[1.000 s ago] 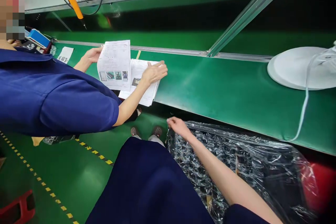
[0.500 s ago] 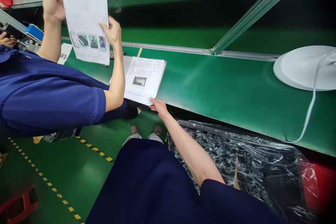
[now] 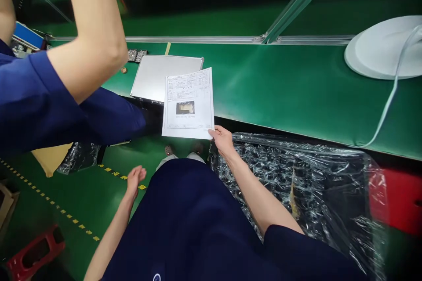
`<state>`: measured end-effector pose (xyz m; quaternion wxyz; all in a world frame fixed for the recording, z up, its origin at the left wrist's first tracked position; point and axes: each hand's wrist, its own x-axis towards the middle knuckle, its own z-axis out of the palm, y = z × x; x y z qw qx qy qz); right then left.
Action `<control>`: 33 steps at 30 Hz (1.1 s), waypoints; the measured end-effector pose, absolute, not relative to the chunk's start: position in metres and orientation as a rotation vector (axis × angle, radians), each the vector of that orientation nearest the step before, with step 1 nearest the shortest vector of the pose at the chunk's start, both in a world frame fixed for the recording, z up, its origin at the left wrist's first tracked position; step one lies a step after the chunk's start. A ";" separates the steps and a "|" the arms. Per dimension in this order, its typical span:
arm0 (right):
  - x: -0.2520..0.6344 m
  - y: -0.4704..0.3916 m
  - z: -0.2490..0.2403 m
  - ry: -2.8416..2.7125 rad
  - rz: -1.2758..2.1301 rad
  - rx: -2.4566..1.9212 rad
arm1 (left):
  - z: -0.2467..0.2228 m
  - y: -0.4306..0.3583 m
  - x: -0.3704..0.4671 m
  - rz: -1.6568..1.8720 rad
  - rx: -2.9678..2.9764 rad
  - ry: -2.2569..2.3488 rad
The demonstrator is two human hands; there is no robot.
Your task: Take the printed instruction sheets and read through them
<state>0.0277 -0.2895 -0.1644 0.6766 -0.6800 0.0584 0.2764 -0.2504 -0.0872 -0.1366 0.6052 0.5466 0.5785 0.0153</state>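
Observation:
My right hand pinches the lower right corner of a printed sheet, perhaps several sheets together. The sheet carries a table of text and a small photo, and it is held out over the bench's front edge. Behind it a flat white board with a thin frame lies on the green bench, partly covered by the paper. My left hand hangs over the floor to the left of my body, holding nothing, its fingers loosely bent and apart from the paper.
A co-worker's raised arm crosses the upper left. Two small trays of metal parts sit behind the white board. A round white base with a cable stands on the right. Plastic-wrapped goods fill the space below the bench; a red stool is at lower left.
My right hand has lifted the printed sheet off the white board and drawn it nearer. My left hand has come into view. The co-worker's arms and the paper they held have moved up, the paper out of view.

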 end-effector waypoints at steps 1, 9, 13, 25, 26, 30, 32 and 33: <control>0.020 -0.300 -0.165 0.132 0.620 -1.525 | -0.139 -0.082 -0.239 0.058 1.239 1.331; -0.041 -0.344 -0.159 0.111 0.592 -1.423 | -0.133 -0.051 -0.109 -0.160 1.028 0.870; -0.060 -0.353 -0.155 0.045 0.619 -1.405 | -0.120 -0.064 -0.093 -0.211 1.014 0.755; -0.047 -0.383 -0.120 -0.394 -0.092 -2.348 | -0.099 -0.116 -0.086 0.040 1.183 0.698; -0.043 -0.385 -0.113 -0.396 -0.064 -2.301 | -0.099 -0.117 -0.086 0.055 1.191 0.700; -0.028 -0.394 -0.089 -0.276 0.157 -1.944 | -0.095 -0.120 -0.086 0.080 1.206 0.684; -0.020 -0.397 -0.083 -0.134 0.194 -1.768 | -0.092 -0.120 -0.087 0.094 1.205 0.665; -0.016 -0.398 -0.080 -0.058 0.178 -1.688 | -0.090 -0.120 -0.087 0.101 1.203 0.654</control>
